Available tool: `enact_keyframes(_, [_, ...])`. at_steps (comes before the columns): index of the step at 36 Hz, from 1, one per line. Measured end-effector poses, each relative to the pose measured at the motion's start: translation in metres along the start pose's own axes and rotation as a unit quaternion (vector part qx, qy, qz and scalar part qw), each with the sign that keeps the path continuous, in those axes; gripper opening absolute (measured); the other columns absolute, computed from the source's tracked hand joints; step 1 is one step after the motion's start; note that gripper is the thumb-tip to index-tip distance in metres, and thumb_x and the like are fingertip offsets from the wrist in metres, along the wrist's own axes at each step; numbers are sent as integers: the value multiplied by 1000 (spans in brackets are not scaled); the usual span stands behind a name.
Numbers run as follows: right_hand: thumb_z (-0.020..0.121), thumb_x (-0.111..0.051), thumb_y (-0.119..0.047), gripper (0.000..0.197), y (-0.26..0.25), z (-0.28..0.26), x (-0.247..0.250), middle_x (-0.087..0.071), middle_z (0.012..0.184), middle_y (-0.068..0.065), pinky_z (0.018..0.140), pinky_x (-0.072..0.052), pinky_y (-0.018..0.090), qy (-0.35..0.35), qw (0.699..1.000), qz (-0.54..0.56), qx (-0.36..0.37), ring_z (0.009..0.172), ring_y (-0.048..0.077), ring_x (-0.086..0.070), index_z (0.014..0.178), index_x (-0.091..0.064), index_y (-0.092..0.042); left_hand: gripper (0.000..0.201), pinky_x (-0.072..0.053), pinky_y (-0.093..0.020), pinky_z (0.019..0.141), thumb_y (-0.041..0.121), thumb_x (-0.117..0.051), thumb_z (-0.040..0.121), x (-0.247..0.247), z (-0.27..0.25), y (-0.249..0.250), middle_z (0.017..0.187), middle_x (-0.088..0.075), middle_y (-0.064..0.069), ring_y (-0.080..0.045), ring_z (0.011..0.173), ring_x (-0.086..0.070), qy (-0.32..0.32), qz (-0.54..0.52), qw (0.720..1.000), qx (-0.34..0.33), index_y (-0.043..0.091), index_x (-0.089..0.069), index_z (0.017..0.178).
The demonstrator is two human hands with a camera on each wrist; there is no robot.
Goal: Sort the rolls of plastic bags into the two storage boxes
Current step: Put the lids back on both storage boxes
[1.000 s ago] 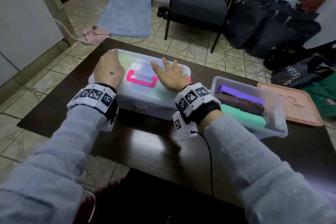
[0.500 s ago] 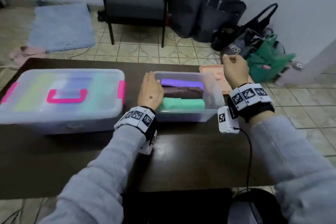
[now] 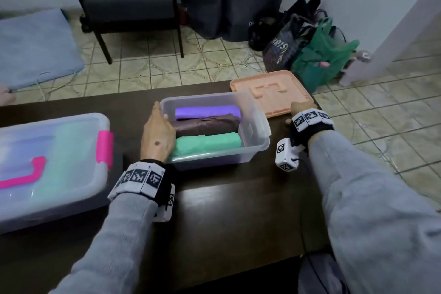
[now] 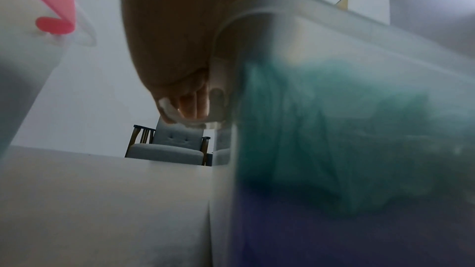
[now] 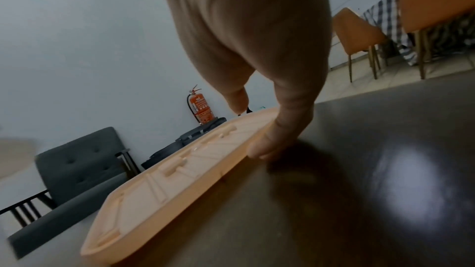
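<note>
- The open storage box, translucent plastic with rounded corners, sits mid-desk holding three soft rolls side by side: purple roll, brown roll, green roll.
- The left hand rests against the box's left wall, fingers straight along it, as half a second ago.
- The right hand, in the air half a second ago, now pinches the near edge of the ribbed peach lid, thumb on its rim.
- The lidded box with pink clasp stands at left.
</note>
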State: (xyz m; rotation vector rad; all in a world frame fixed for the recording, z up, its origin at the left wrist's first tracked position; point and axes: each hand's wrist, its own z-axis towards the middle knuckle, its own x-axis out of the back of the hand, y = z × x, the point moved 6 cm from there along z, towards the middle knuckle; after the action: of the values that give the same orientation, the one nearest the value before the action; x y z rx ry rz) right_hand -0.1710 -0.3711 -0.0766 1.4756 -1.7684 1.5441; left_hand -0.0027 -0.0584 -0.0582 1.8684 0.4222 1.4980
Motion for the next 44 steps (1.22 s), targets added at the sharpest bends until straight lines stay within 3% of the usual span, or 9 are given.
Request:
enact_keyframes(4, [93,-56,-15,27,-6,-4,-4,-49,68,6,89,-48,39,-39,992,-115,32,68,21,-50,68,-45,-13,47,-35,-39,102,15,-29,102,0,0,2,140,-45,-23,-38,125,-46,6,4,1000,-9,11,-23,148])
enact_keyframes(6, [92,-58,-13,27,-4,-4,-4,-51,70,2,92,-49,43,-41,991,-122,35,58,13,-46,70,-42,-9,48,-36,-38,102,13,-29,101,1,-1,3,139,-46,-22,-36,125,-47,11,5,1000,-16,10,-23,148])
enact_keyframes(10, [91,-59,-15,16,-1,13,-12,-62,108,16,92,-49,45,-31,985,-170,26,103,33,-60,105,-60,-8,48,-37,-38,101,12,-31,101,2,-2,4,138,-47,-22,-36,124,-48,22,8,999,-30,9,-24,148])
enact_keyframes(15, [93,-55,-25,16,6,24,-13,-58,110,12,86,-48,33,-9,982,-183,44,111,33,-56,102,-60,-14,50,-24,-27,112,4,-33,99,5,-4,7,150,-35,-13,-25,138,-33,47,-17,996,-79,8,-24,148])
enact_keyframes(21, [93,-51,-19,9,20,39,-19,-55,94,4,92,-52,36,12,987,153,-52,86,21,-57,91,-56,-12,50,-32,-28,102,11,-33,101,6,-8,7,138,-48,-19,-32,126,-46,27,-36,998,-42,10,-21,149])
enact_keyframes(26, [85,-55,5,33,14,32,-11,-66,99,15,79,-57,41,9,833,544,-99,86,25,-66,118,-53,3,48,-31,-30,104,17,-30,103,6,-7,3,140,-46,-20,-34,128,-44,2,-42,999,-17,11,-22,149])
enact_keyframes(31, [95,-45,4,22,-17,10,19,-66,90,1,77,-56,31,-54,801,596,34,89,14,-62,94,-57,-14,46,-30,-31,107,19,-30,103,7,-7,-1,143,-44,-17,-33,130,-42,-7,-50,999,-14,15,-27,148])
enact_keyframes(38, [83,-67,-3,43,-65,-60,60,-64,104,-6,82,-52,20,27,900,336,278,93,5,-61,124,-57,-10,45,-27,-29,107,19,-32,102,10,-9,-1,145,-41,-15,-32,133,-39,-18,-59,998,-20,16,-30,147])
enact_keyframes(44, [75,-74,-1,46,-98,-135,42,-64,101,-3,69,-44,4,47,877,208,430,76,-6,-53,119,-64,-10,44,-27,-28,107,18,-31,102,11,-17,-6,145,-42,-13,-31,133,-39,-20,-74,997,-31,15,-34,146])
